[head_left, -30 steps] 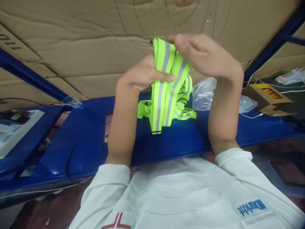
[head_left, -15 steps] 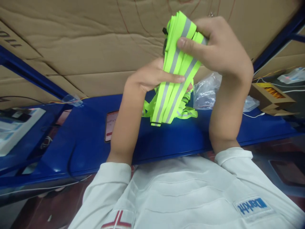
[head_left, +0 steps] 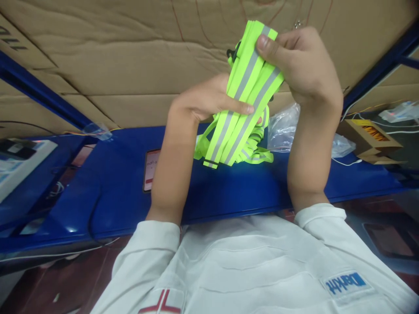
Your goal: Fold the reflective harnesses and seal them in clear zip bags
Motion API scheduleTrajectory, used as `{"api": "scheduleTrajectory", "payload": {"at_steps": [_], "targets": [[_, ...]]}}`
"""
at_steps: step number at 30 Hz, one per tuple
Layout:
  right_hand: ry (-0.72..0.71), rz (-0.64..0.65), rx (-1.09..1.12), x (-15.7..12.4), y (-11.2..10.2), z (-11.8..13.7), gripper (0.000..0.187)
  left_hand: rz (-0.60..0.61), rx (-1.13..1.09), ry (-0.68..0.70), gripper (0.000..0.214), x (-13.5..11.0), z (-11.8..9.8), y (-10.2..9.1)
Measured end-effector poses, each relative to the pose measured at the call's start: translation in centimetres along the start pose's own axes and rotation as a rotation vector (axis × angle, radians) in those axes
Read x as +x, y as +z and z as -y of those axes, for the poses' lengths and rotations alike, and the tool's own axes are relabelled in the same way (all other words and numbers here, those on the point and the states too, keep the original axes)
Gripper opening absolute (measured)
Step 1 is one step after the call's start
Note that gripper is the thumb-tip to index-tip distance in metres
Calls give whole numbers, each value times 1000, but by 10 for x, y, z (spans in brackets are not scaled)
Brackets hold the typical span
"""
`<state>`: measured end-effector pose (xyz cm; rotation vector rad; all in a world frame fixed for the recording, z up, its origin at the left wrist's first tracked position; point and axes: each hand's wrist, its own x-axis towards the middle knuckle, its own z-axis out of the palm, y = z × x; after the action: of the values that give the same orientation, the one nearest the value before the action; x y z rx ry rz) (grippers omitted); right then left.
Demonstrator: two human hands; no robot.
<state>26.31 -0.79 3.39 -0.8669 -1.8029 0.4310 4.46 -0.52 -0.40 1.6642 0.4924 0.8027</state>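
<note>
A folded neon-yellow reflective strap with grey stripes is held up in front of me in several layers. My left hand wraps round its middle, the thumb lying across the front. Near the upper end my right hand pinches the layers between thumb and fingers. A black buckle shows at the strap's upper left edge. Behind and below, more yellow reflective strapping lies in a loose heap on the blue table. Most fingers of my left hand are hidden behind the strap.
Clear plastic bags lie right of the heap. A phone rests left, partly behind my left forearm. At right stands an open cardboard box, and a clear plastic cup lies at the back left. Cardboard walls the back.
My right hand has slid slightly along the top of the strap, its thumb now higher on the layers. The upper folds lie flatter and the buckle shows more. My left hand keeps its hold.
</note>
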Motion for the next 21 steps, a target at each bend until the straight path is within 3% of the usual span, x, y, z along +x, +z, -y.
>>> {"api": "scheduleTrajectory", "payload": {"at_steps": [3,8,10,11,14,19,21], "targets": [[-41,-31,-100,-4,-2,5,67,-21,-23,-36,32,7,11,-6],[50,82,278,0,9,-6,19,-59,-20,30,31,4,12,-4],[111,83,318,4,20,-14,12,-36,-18,88,35,0,9,-3],[115,66,286,6,24,-16,12,-16,-26,115,35,-2,8,-4],[63,108,99,4,30,-13,36,32,-84,181,25,-4,8,-9],[-159,433,-91,-10,17,11,46,36,-49,172,25,-1,13,-17],[-245,449,-184,-12,16,16,57,-3,-27,172,21,1,12,-17]]}}
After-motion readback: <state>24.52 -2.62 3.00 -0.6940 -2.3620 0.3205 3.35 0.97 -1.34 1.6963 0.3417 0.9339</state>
